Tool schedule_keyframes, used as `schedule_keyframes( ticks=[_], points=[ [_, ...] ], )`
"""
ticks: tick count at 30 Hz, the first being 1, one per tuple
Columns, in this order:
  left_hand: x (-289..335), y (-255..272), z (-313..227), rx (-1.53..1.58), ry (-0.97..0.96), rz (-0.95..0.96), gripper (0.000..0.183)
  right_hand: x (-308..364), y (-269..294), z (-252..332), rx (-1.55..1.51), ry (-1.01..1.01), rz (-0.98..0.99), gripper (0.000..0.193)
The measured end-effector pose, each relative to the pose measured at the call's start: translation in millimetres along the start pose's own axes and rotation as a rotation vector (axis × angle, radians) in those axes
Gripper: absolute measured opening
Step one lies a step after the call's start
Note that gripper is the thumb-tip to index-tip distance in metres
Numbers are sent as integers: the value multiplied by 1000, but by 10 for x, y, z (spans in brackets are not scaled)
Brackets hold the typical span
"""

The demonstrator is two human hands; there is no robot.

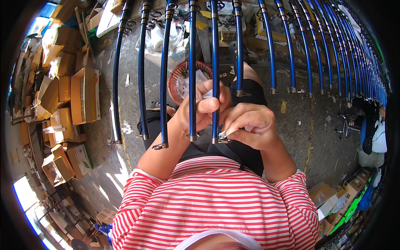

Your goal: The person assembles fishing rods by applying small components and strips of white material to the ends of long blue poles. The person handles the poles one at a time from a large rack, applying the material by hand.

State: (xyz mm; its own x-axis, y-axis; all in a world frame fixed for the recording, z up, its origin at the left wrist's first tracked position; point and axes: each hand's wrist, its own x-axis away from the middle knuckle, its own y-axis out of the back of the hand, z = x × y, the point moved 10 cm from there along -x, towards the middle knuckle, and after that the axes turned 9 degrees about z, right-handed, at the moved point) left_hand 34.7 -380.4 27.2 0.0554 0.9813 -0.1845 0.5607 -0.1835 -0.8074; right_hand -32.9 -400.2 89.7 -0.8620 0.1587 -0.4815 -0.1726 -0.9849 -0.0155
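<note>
Glossy blue fishing rods (166, 83) hang side by side in front of me, metal-collared lower ends toward me and small line guides on them. My left hand (203, 104) reaches behind one rod and closes around the neighbouring blue fishing rod (215, 71), thumb on its left, fingers partly hidden behind it. A bit of white material (208, 94) shows between thumb and fingers. My right hand (251, 125) pinches a small white scrap (222, 135) against that rod's lower end, next to its metal guide (223, 141). Whether the scrap is paper or cloth I cannot tell.
A red plastic basket (171, 85) with white scraps stands on the grey floor beyond my hands. Behind it lies a white plastic bag (160, 43). Cardboard boxes (83, 96) are piled at the left. Many more rods (329, 54) crowd the right.
</note>
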Motion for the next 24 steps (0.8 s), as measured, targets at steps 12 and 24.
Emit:
schedule_keyframes(
  ticks=[12, 24],
  points=[
    [-77, -63, 18, 47, -27, 52, 44, -49, -14, 40, 18, -14, 30, 12],
    [353, 398, 262, 334, 68, -169, 39, 584, 350, -357, 61, -224, -581, 7]
  ],
)
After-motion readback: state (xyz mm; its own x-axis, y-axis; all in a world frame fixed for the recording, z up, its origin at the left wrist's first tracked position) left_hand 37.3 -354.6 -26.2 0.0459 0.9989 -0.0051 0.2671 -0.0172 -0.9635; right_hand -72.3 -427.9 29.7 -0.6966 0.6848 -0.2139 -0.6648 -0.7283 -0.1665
